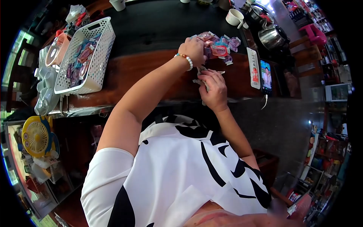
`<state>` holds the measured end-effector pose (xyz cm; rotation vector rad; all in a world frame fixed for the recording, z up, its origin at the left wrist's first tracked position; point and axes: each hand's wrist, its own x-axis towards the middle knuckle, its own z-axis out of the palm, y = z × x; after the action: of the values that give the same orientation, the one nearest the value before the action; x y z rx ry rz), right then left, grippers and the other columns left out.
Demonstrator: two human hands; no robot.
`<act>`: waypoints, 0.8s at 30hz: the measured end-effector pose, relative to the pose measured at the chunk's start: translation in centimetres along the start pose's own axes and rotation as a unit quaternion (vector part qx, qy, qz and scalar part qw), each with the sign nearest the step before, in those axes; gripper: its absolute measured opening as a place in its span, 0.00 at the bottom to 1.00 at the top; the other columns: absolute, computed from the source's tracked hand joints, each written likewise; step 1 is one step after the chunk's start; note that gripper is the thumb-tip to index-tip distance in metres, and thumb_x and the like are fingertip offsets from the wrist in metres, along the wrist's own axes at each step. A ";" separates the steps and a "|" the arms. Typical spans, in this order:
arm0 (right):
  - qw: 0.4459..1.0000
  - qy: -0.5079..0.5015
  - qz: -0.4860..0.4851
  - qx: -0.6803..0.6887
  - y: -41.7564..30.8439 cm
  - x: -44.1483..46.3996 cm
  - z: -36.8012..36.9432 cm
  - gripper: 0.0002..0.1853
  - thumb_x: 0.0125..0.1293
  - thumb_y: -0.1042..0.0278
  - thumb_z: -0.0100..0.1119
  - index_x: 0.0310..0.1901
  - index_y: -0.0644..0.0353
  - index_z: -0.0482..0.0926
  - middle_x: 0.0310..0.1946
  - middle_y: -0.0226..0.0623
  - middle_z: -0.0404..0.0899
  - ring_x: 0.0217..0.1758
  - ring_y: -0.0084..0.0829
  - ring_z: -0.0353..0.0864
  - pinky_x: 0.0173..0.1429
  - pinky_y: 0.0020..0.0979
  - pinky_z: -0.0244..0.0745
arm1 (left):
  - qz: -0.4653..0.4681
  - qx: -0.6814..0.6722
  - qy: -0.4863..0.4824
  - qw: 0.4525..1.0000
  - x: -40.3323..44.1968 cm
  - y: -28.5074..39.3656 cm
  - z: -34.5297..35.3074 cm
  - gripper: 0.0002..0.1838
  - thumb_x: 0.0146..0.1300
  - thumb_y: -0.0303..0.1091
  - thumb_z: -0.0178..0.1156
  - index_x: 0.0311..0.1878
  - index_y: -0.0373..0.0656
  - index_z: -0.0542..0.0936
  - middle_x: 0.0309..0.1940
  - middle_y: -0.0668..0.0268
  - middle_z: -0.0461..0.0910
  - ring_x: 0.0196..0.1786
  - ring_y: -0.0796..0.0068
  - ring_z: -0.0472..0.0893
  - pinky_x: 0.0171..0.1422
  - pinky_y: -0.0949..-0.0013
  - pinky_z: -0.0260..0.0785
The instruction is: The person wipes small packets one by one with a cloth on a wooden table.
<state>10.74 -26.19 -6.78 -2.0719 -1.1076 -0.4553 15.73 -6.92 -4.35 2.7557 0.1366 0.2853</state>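
Note:
My left hand (192,52), with a beaded bracelet at the wrist, is at the left edge of a pile of small clear-wrapped packets (220,47) in pink, blue and purple. Its fingers curl down, and the fingertips are hidden behind the hand, so what they grip does not show. Just below and to the right, my right hand (214,89) is closed around a crumpled whitish piece (200,81), perhaps tissue or cloth. Part of that piece sticks out between the two hands.
A white perforated basket (102,70) of similar packets stands at the left. On the right lie a lit phone (266,77) with a cable and a pale printed box (253,68). A cup (235,18) and a metal kettle (273,37) stand at the back right of the dark table.

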 end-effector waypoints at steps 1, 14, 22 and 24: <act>1.000 0.001 0.000 -0.002 0.1 0.0 0.0 0.13 0.59 0.76 0.66 0.46 0.56 0.88 0.54 0.41 0.88 0.63 0.50 0.85 0.75 0.52 0.73 | 0.002 -0.001 0.001 1.000 0.7 0.0 -0.2 0.24 0.59 0.46 0.76 0.56 0.46 0.88 0.59 0.53 0.84 0.62 0.49 0.82 0.69 0.55 0.78; 1.000 0.006 -0.005 -0.001 -0.1 0.0 0.1 0.12 0.59 0.76 0.66 0.45 0.57 0.88 0.53 0.41 0.89 0.63 0.50 0.85 0.75 0.52 0.74 | -0.144 -0.379 -0.025 0.914 0.9 -1.1 -1.7 0.15 0.66 0.17 0.58 0.54 0.36 0.86 0.44 0.59 0.90 0.46 0.70 0.89 0.52 0.66 0.84; 1.000 0.021 -0.018 -0.006 0.0 -0.1 0.3 0.12 0.59 0.77 0.66 0.45 0.57 0.88 0.51 0.40 0.89 0.61 0.48 0.85 0.73 0.50 0.76 | -0.088 -0.439 -0.164 0.879 -6.4 -7.8 -5.8 0.18 0.68 0.14 0.55 0.58 0.35 0.83 0.49 0.58 0.90 0.52 0.72 0.88 0.58 0.69 0.83; 1.000 0.018 -0.019 -0.011 0.0 0.0 0.3 0.12 0.60 0.78 0.67 0.45 0.57 0.88 0.51 0.39 0.89 0.61 0.48 0.85 0.72 0.48 0.77 | -0.043 -0.369 -0.141 0.918 -9.7 -7.8 -6.4 0.16 0.67 0.16 0.59 0.57 0.35 0.85 0.50 0.57 0.90 0.53 0.69 0.89 0.59 0.66 0.83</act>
<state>10.68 -26.02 -6.97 -2.0558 -1.1264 -0.5239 4.43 1.25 -3.12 1.9995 0.0559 -0.0825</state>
